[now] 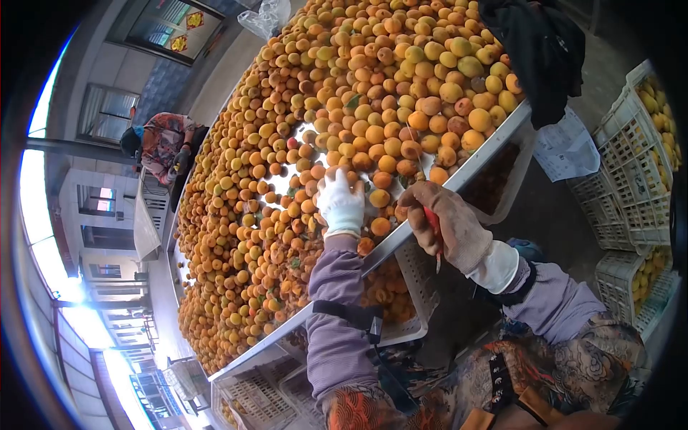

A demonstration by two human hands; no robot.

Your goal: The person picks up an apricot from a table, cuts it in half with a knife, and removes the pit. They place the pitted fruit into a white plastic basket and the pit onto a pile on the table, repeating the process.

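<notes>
Orange and yellow apricots [387, 136] cover a large table with a metal rim [459, 179]. My left hand [340, 202], in a white glove, reaches over the rim with its fingers spread on the fruit beside a bare patch of the table. My right hand [446, 228], in a brown-stained glove, is closed round a red-handled tool [432, 221] at the table's edge. A thin pointed part of the tool sticks out below the fist.
White crates [609, 193] of yellow fruit are stacked at the right. Below the rim stands a crate [423, 301] of apricots. Dark cloth [537, 54] hangs over the far corner, near a paper sheet [566, 147]. Another person [163, 143] works across the table.
</notes>
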